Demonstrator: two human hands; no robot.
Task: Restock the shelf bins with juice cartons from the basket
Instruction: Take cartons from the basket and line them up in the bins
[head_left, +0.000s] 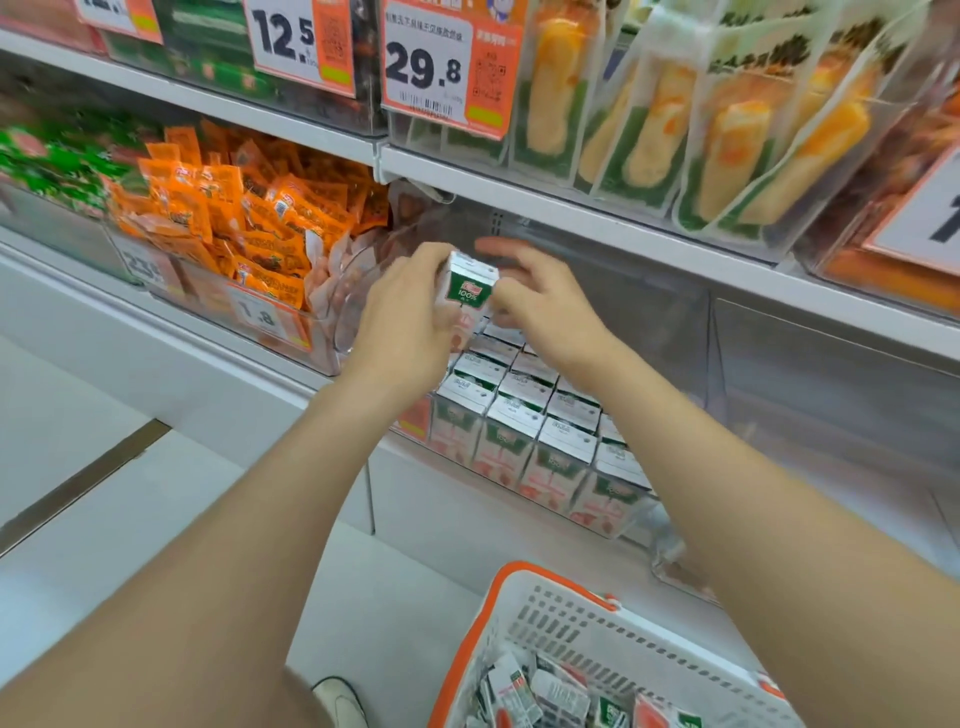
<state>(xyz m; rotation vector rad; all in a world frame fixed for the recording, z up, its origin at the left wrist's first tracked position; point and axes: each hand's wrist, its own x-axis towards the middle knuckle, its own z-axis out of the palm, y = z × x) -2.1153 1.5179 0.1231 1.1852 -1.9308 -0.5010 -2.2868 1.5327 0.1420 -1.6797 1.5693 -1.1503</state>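
— Where's our juice carton (466, 291)?
— Just above the clear plastic bin (638, 519): boxy, glossy, green label reading "100%". Our left hand (400, 319) has its grip clamped on it, and our right hand (543, 306) pinches the other side.
— The basket (566, 618)?
— Below the bin: slotted white plastic, orange rim.

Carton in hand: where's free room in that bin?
Bare room at the bin's rear, behind the held carton and right hand, up to the back wall. Front rows of cartons are packed tight; orange snack packets on the left are heaped.
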